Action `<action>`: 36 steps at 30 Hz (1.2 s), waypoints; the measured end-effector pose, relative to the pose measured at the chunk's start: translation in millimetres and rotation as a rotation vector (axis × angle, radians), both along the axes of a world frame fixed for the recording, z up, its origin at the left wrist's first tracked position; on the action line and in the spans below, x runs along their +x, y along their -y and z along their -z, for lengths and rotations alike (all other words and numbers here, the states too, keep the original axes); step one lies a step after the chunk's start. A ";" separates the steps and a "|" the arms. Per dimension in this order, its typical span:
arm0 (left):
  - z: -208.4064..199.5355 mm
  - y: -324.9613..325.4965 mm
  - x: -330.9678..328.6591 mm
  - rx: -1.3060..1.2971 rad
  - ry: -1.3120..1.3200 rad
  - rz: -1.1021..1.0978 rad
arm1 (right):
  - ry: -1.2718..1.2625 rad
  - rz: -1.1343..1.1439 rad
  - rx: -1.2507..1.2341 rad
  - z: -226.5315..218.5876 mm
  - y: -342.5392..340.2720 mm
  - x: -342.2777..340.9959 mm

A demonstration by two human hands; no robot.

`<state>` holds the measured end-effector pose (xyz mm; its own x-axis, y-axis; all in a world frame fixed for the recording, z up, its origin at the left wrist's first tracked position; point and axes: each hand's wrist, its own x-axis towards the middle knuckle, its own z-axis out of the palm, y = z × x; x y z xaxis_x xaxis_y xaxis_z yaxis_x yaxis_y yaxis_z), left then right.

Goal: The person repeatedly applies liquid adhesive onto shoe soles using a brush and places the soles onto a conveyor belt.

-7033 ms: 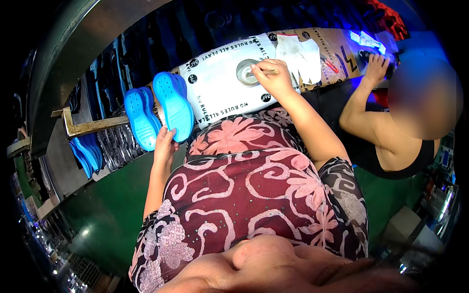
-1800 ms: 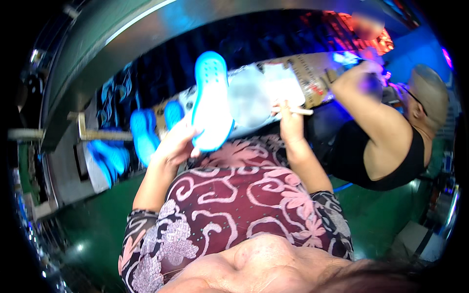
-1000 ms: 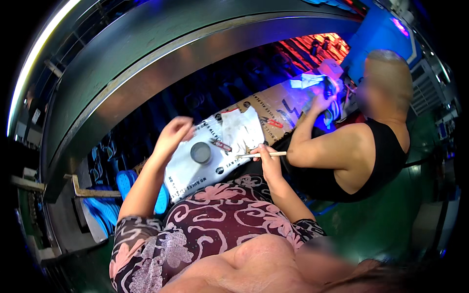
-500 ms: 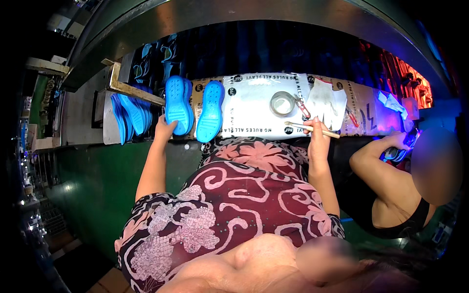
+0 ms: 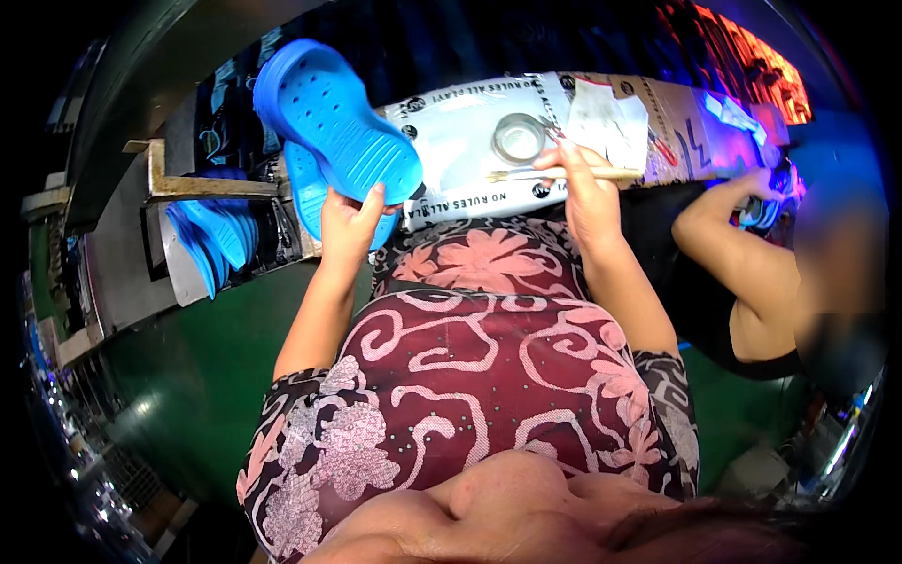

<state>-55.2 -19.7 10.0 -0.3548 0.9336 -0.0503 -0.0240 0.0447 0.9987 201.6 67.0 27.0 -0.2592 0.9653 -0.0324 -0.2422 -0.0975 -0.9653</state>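
In my left hand point(image 5: 351, 226) is a blue shoe sole point(image 5: 343, 127), gripped at its heel end with the thumb on top. It is raised and tilted, its ribbed, dimpled inner face up. A second blue sole point(image 5: 306, 188) lies partly hidden under it at the table's edge. My right hand point(image 5: 588, 193) is closed around a brush with a pale wooden handle point(image 5: 622, 174). The brush's bristles point left above a white printed sheet point(image 5: 451, 155). Just beyond the brush a round, shallow pot point(image 5: 498, 141) stands on that sheet.
More blue soles point(image 5: 225, 230) are stacked at the left, near a worn metal bracket point(image 5: 216, 190). White paper pieces point(image 5: 615, 117) and a red-handled tool point(image 5: 663, 150) lie on cardboard at the right. A co-worker's arm point(image 5: 738, 235) is close by on the right.
My left hand has lifted one blue sole off the table and brought it rightward over the other. The right hand still holds the brush, now nearer the pot.
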 end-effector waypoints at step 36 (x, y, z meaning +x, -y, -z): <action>-12.4 -12.4 56.1 0.089 -0.151 0.081 | 0.476 -0.083 0.875 -7.3 5.0 -10.3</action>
